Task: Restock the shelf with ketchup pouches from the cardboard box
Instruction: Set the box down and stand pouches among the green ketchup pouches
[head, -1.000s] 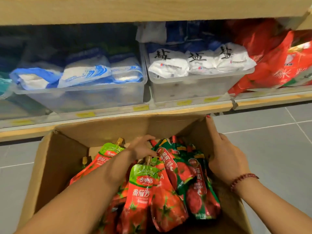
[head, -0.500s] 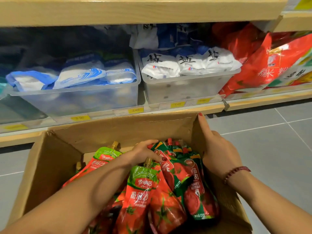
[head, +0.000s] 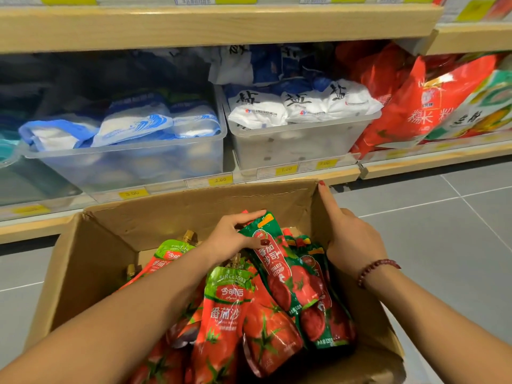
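Bins first: left clear bin with blue-white bags and right clear bin with white salt bags sit on the bottom shelf, just behind the cardboard box. The view now takes in more of the upper shelf board than 0.5 s ago.

Box stands open on the grey floor and is full of ketchup pouches. Light-green-top pouches lie left and centre, same spots as before.

Left hand reaches in over the pile. It was resting on the pouch tops; now thumb and fingers pinch the top of one dark-green pouch. That pouch's top edge is raised clear of its neighbours and tilted toward the box's back wall. Its lower end is still down in the stack, so it's not out of the box yet.

Right hand hasn't moved. It straddles the box's right wall, index finger straight along the top edge to the far corner, other fingers curled over the outside. Bead bracelet on that wrist.

Red bags far right on the shelf.
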